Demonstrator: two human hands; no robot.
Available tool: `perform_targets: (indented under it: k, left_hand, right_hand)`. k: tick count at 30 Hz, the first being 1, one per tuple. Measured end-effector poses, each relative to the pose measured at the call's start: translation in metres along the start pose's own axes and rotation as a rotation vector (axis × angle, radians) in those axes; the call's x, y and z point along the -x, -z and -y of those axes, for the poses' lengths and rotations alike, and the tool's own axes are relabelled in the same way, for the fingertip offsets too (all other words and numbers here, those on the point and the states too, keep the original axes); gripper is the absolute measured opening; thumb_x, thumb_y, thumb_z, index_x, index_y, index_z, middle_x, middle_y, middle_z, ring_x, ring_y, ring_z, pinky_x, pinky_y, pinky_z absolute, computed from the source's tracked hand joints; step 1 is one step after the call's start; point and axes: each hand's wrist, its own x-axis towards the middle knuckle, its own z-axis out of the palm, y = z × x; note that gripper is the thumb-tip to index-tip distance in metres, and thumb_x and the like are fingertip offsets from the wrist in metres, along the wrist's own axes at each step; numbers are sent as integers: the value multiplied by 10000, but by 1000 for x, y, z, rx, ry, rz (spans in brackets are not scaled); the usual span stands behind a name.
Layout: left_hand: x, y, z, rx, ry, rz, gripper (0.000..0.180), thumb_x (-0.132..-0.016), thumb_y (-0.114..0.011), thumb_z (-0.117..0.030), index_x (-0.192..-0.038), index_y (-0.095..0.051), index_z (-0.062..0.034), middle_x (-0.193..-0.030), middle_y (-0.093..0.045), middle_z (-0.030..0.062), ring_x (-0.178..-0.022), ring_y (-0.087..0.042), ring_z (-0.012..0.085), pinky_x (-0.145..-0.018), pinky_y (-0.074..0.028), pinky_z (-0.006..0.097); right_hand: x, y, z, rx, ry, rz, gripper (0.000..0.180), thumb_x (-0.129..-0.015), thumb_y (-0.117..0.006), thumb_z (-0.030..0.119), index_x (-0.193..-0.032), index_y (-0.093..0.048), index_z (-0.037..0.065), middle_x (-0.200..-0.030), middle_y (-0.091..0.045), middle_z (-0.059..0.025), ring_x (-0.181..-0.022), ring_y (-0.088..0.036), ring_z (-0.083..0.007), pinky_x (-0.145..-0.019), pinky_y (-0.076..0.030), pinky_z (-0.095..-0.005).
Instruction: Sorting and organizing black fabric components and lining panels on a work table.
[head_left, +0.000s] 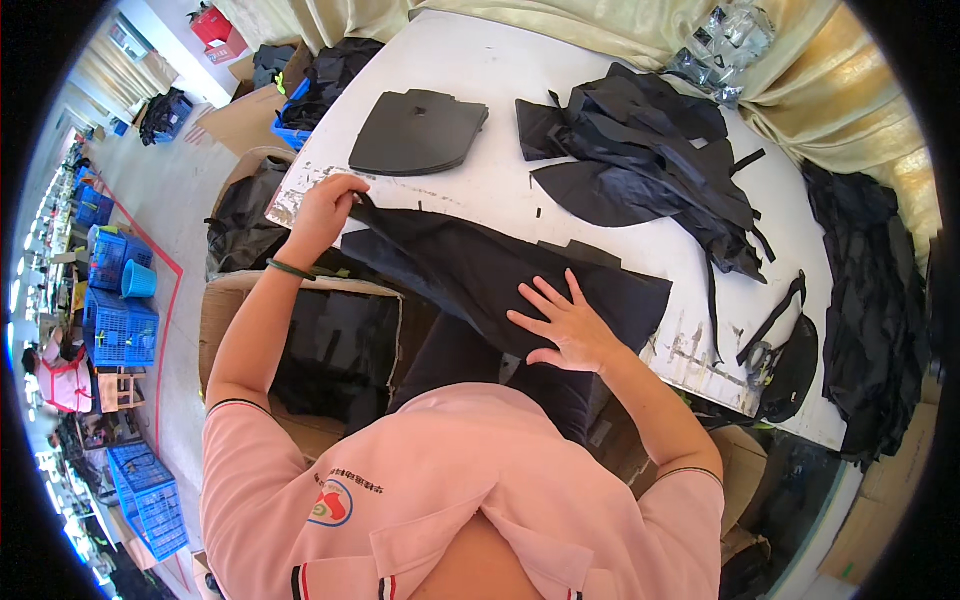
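A large black fabric panel (470, 265) lies flat across the near part of the white table (480, 70). My left hand (325, 210) grips its far left corner, fingers closed on the edge. My right hand (565, 325) lies flat on the panel's near right part, fingers spread, pressing it down. A green band circles my left wrist.
A stack of black shaped pieces (415, 130) sits at the table's far left. A heap of black fabric and straps (650, 160) lies at the far right. A cardboard box (335, 350) holding black pieces stands under the table's left side. Blue crates (120, 330) line the floor.
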Motion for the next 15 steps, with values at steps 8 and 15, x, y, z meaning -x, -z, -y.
perform_targets:
  k: [8, 15]
  left_hand:
    - [76, -23, 20, -218, -122, 76, 250, -782, -557, 67, -981, -652, -52, -1035, -667, 116, -936, -644, 322, -833, -524, 374]
    - [113, -43, 43, -216, -88, -63, 280, -824, -550, 54, -1056, -652, -65, -1086, -664, 102, -999, -644, 283, -859, -523, 367]
  right_hand:
    - [6, 1, -7, -4, 54, 49, 725, -752, -703, 513, -1392, -460, 273, -1514, -327, -91, -1417, -263, -308, -1139, -95, -621]
    - [0, 9, -5, 11, 59, 79, 737, -750, -710, 499, -1399, -450, 264, -1519, -314, -92, -1419, -258, -309, -1137, -97, -618]
